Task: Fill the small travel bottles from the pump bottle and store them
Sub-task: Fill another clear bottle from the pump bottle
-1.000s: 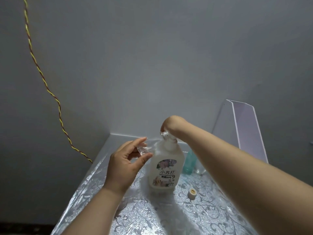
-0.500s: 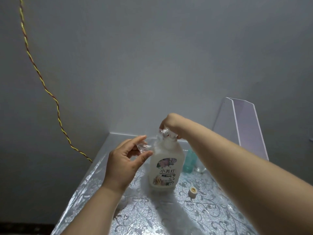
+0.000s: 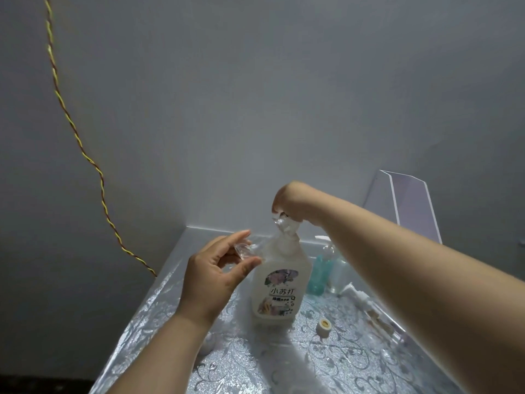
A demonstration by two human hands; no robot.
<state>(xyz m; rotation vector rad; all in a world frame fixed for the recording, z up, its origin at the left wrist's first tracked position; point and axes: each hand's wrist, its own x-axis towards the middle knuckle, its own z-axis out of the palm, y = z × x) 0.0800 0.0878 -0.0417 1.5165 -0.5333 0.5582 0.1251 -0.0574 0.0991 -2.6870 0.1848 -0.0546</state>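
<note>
Your left grip (image 3: pixel 216 271) pinches small bottle (image 3: pixel 243 250), just left of pump bottle (image 3: pixel 279 291) neck; your right grip (image 3: pixel 288 200) curls round pump top. Pump bottle upright on worktop (image 3: pixel 341 365).

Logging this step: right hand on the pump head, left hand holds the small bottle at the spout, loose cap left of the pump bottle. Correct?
The head view shows the loose cap right of the pump bottle, not left. Right hand on the pump head and left hand holding the small bottle stand.

pump head (image 3: pixel 284 225) partly hidden under right hand (image 3: pixel 294 201) | teal bottle (image 3: pixel 319 277) partly behind pump bottle (image 3: pixel 277 288) | clear travel bottle (image 3: pixel 243 249): fill unreadable
</note>
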